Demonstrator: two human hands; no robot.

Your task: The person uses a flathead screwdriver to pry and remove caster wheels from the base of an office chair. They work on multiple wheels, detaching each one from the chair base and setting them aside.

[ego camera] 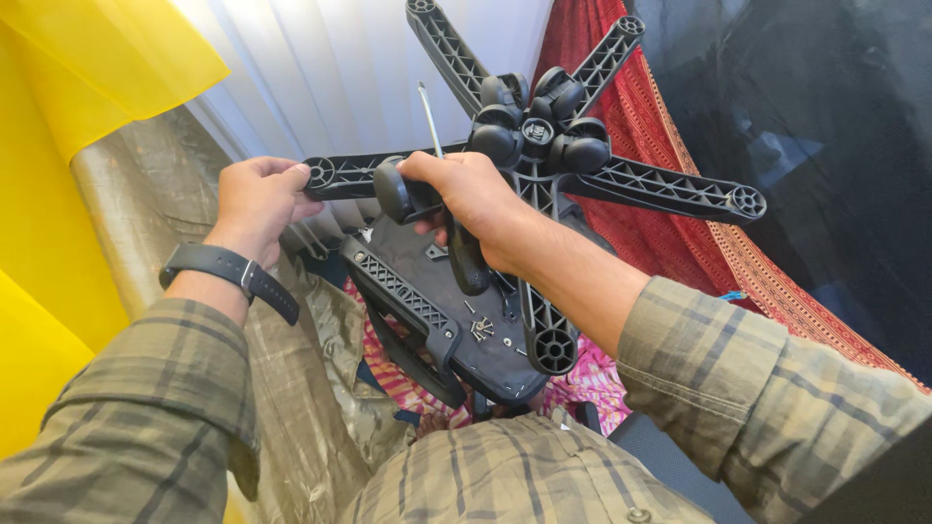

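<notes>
Plaid sleeves fill the bottom of frame. Mid-frame, right hand [466,199] has its fingers clamped round a black caster wheel [396,190], and left hand [257,199] grips one arm of the black five-star chair base [670,187]. Upturned seat underside [456,320] sits below center, loose screws [482,328] lying on it. More casters [539,121] are piled on the hub up top.
</notes>
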